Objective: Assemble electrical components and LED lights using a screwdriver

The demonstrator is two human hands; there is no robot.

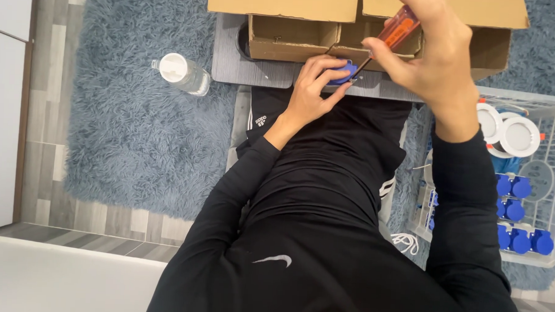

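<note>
Showing even, soft indoor light, fairly bright, with no harsh glare. Casting only faint shadows under the cardboard box [368, 24]. Staying sharp in most parts, blurring slightly at the raised right hand [432, 54]. Bending lines a little at edges.

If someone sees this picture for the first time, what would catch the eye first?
Probably the two hands at top centre: the right hand holds an orange-handled screwdriver with its tip at a small blue part that the left hand pins on a grey board. Next, the white basket at right with more blue parts and white round discs, and the clear bottle on the shaggy blue rug at left.
</note>
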